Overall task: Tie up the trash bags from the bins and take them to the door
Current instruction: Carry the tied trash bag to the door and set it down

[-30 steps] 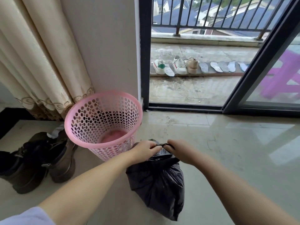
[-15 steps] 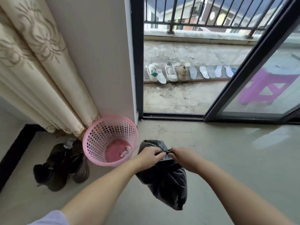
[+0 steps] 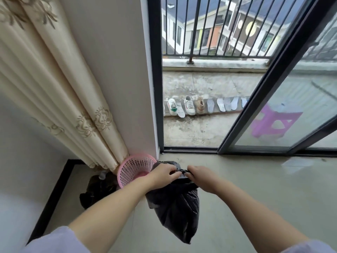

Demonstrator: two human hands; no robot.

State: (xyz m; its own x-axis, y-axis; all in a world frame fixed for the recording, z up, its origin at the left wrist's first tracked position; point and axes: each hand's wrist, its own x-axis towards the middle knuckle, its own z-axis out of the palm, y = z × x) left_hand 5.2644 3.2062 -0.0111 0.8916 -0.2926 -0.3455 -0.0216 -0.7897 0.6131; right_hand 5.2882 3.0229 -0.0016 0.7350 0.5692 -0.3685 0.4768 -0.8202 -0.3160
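A full black trash bag (image 3: 177, 210) hangs in the air in front of me, above the floor. My left hand (image 3: 163, 175) and my right hand (image 3: 197, 177) pinch its gathered top from either side, knuckles nearly touching, with a short twisted strand of black plastic stretched between them. The pink perforated bin (image 3: 134, 169) stands on the floor in the corner, just left of my left hand, with no liner in it.
Dark boots (image 3: 98, 189) lie on the floor left of the bin, under a cream curtain (image 3: 60, 92). The sliding glass door (image 3: 284, 99) stands open onto a balcony with shoes and insoles in a row (image 3: 200, 106) and a purple stool (image 3: 273, 123).
The view has risen and pulled back, so the bin and boots look smaller and farther off. The bag has come up off the floor with both hands still pinching its top.
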